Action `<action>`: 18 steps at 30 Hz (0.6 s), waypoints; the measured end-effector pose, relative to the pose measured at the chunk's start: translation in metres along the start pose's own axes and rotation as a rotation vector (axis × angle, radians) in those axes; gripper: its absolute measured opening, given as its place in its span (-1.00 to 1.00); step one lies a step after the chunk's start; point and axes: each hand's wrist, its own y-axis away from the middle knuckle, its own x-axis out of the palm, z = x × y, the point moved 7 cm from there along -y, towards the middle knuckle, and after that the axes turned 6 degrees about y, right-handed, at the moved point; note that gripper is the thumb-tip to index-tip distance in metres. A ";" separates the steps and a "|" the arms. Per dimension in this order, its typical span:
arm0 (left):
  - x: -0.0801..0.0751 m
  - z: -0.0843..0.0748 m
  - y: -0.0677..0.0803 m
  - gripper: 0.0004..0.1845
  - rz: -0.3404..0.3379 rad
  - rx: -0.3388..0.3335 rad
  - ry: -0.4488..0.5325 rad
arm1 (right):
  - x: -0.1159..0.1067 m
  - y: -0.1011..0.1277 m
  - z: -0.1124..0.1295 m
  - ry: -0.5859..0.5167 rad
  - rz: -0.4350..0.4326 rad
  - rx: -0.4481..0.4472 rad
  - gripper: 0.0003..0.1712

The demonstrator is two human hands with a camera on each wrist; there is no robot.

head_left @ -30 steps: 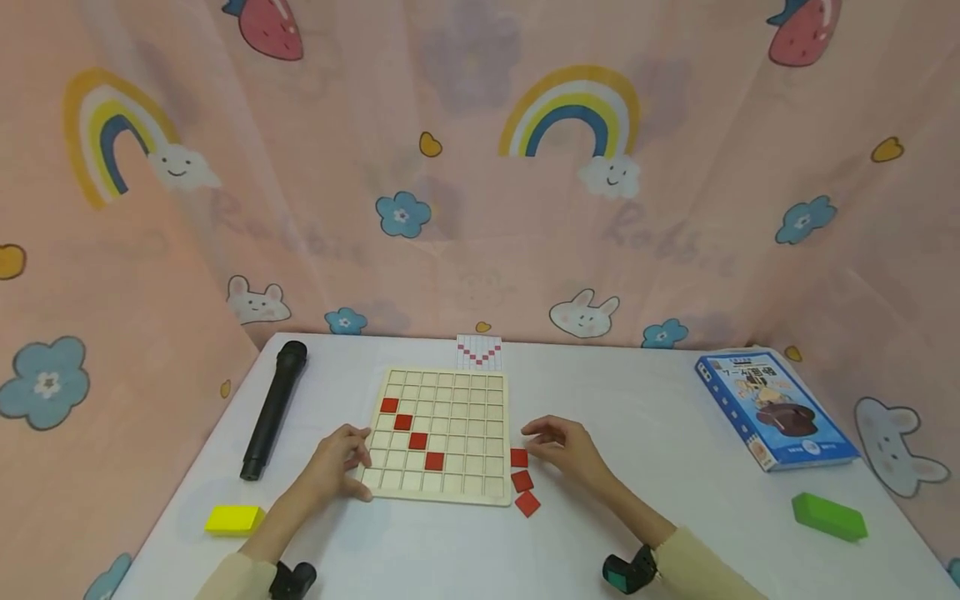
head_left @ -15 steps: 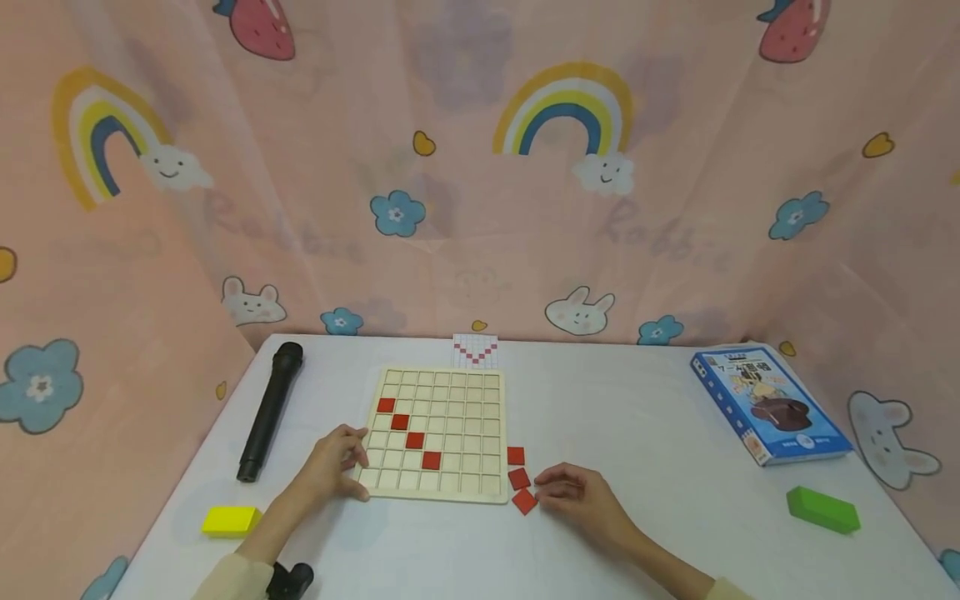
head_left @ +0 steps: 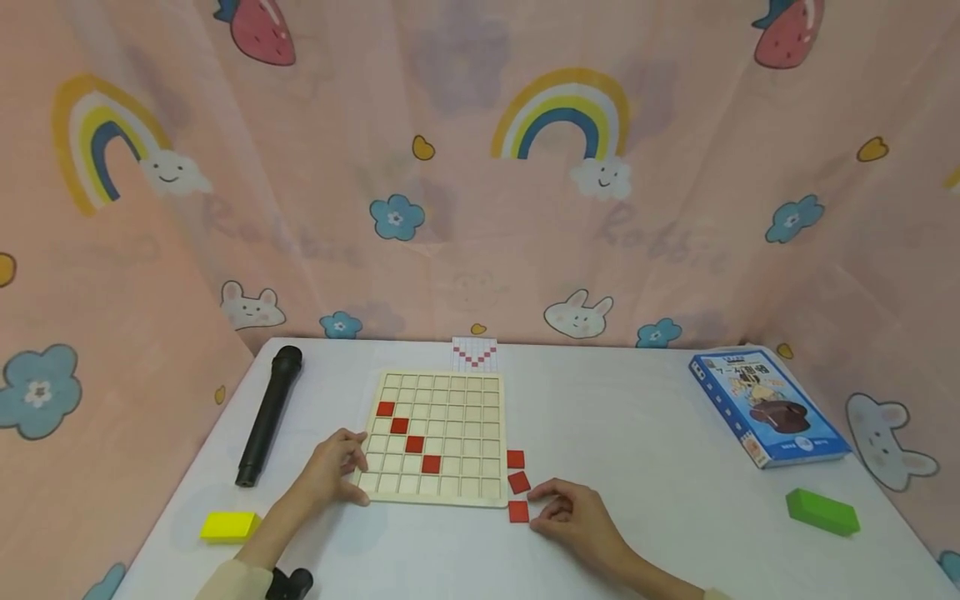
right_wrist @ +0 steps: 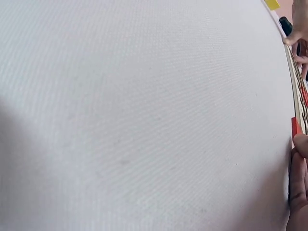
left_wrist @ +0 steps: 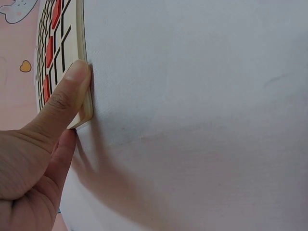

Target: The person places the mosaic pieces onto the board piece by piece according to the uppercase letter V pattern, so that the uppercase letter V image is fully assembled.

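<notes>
Facing up — flat red square tile [head_left: 518, 512]

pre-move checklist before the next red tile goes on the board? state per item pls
1. Wooden grid board steadied: left hand rests at its near left corner, thumb on the edge in the left wrist view. ok.
2. Diagonal of four red tiles seated in cells. ok.
3. Loose tiles within reach: three lie right of the board; right hand is beside the nearest tile. ok.
4. Tile gripped: fingers touch its edge, not lifted. not ok.
5. Pattern card visible behind the board. ok.
6. Next target cell: cannot tell.
</notes>
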 end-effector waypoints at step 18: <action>0.001 0.000 0.000 -0.49 -0.017 0.007 -0.018 | 0.001 0.002 0.001 0.036 -0.070 -0.004 -0.71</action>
